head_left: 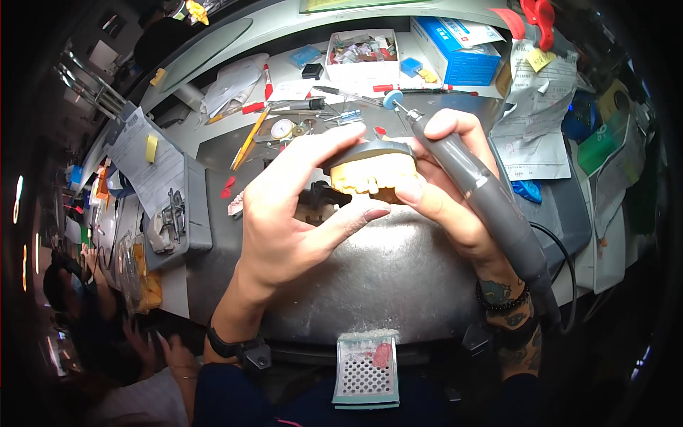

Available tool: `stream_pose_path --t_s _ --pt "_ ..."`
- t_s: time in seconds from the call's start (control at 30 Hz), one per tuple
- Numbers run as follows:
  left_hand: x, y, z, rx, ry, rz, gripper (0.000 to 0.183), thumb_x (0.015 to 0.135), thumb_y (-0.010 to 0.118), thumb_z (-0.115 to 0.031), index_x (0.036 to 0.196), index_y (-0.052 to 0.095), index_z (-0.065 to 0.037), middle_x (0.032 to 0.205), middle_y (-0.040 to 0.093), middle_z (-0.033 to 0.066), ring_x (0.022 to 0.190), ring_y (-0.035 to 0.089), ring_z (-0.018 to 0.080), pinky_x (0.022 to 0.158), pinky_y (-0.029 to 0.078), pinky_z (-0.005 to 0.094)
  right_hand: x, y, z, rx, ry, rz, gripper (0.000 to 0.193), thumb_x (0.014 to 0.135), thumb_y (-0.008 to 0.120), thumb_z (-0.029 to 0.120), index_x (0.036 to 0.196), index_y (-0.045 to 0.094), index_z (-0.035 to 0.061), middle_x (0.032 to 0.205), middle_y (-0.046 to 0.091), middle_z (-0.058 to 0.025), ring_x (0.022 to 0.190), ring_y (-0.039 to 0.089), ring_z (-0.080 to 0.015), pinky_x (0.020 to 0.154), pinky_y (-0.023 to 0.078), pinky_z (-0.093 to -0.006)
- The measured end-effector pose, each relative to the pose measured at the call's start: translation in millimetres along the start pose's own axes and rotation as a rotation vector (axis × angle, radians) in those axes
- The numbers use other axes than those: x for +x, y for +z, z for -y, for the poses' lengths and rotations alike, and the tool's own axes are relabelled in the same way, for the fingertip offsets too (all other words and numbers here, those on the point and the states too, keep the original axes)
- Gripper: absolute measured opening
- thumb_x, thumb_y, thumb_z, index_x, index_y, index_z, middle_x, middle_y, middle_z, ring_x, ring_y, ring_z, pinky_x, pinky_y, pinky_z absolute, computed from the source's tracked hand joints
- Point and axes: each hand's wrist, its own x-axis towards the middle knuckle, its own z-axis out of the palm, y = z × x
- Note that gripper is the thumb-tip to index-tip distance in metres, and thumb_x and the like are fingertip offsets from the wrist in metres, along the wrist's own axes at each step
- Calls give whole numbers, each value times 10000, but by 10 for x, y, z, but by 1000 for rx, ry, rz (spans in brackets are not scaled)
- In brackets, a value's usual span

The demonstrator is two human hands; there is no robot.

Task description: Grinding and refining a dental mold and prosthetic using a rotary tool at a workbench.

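A yellow plaster dental model with a dark base along its top is held up over the metal work surface. My left hand is closed on it, fingers on the dark base and thumb below, near the tooth edge. My right hand grips a grey rotary handpiece, which slants up and to the left, its cable trailing on the right. The thumb of this hand also touches the model's right side. A small light-blue wheel is fitted at the handpiece's tip, apart from the model. A second, darker cast piece shows partly behind my left hand.
A grey bin with papers and metal parts stands left. At the back are a white box of small pieces, a blue carton, pens and burs. Papers hang at right. A perforated tray juts out in front. Other people sit at left.
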Motion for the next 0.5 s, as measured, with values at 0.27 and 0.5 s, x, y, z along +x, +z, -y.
stream_pose_path --t_s 0.27,0.5 --pt "20 -96 -135 149 150 -9 531 648 836 -86 1115 616 39 1016 630 174 909 632 284 790 519 334 -35 129 39 200 -45 44 494 810 630 -106 1165 325 53 1138 517 -184 1170 517 -253 987 448 -409" --pt "-20 -67 -97 136 150 -1 471 680 798 -70 1076 593 81 1038 603 192 951 603 261 845 481 327 -63 70 28 -38 -40 120 522 827 571 -110 1194 280 122 1243 468 -274 1195 492 -316 1005 398 -447"
